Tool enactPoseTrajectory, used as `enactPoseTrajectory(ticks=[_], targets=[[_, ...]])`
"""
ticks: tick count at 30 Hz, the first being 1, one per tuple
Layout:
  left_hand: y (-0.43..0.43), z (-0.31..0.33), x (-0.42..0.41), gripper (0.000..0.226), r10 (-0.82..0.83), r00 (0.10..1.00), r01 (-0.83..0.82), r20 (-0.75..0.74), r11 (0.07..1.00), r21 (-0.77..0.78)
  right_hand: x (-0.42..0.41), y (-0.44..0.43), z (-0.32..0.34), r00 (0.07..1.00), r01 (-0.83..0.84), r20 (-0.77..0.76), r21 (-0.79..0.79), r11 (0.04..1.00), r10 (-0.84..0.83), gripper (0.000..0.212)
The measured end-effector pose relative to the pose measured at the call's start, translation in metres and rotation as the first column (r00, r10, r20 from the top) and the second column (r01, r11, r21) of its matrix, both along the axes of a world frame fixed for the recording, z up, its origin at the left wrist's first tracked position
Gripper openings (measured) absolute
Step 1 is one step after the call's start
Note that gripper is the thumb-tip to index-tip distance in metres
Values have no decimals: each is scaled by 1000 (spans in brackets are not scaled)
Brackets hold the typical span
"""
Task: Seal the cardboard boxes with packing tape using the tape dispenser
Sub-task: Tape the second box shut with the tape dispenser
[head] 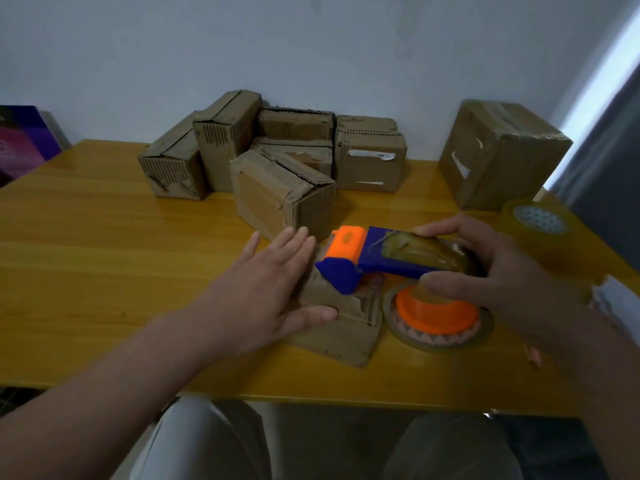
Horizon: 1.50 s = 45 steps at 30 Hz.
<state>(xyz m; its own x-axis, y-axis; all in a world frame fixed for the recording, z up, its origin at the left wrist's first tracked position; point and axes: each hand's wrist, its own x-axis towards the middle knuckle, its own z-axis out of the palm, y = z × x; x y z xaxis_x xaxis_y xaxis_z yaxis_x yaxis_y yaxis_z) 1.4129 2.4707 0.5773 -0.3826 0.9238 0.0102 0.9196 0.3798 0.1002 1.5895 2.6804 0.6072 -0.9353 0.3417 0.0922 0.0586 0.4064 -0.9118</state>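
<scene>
Left hand (pixel 266 282): fingers straight, apart, pressing the cardboard box (pixel 343 332) beneath them, steadying it.
Right hand (pixel 491 271): fingers clamped round tape dispenser (pixel 388 263), held over the box beside the left fingers, apparently to lay tape.

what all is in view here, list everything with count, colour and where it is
table: one, yellow-orange wood, across the middle
cardboard boxes: at least six, brown, worn, piled at back centre
taped box: one, brown, larger, back right
small box: one, brown, near the front edge
tape dispenser: one, blue and orange, over the small box's right end
hub roll: one, clear tape on an orange hub, flat, right of the small box
spare tape roll: one, yellowish clear, far right
purple object: one, left edge
curtain: one, grey, right edge
left hand: flat on the small box
right hand: fingers round the tape dispenser
</scene>
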Motion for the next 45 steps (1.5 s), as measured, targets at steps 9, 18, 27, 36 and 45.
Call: enactPoseTrajectory(ticks=[9, 18, 27, 36, 45], targets=[[2, -5, 0, 103, -7, 1000, 7, 3, 1000, 28, 3, 0, 11, 997, -64, 49, 14, 998, 63, 52], [2, -2, -2, 104, -13, 1000, 12, -26, 1000, -20, 38, 26, 17, 991, -6, 136, 74, 997, -4, 83], [8, 5, 23, 108, -19, 996, 14, -83, 998, -65, 46, 17, -5, 996, -1, 84, -12, 1000, 2, 66], [8, 2, 16, 100, -74, 995, 72, -63, 997, -35, 22, -5, -33, 999, 48, -9, 16, 999, -48, 71], [-3, -5, 0, 86, -85, 995, 87, -58, 995, 38, 12, -21, -22, 996, 49, 68, 49, 998, -52, 61]])
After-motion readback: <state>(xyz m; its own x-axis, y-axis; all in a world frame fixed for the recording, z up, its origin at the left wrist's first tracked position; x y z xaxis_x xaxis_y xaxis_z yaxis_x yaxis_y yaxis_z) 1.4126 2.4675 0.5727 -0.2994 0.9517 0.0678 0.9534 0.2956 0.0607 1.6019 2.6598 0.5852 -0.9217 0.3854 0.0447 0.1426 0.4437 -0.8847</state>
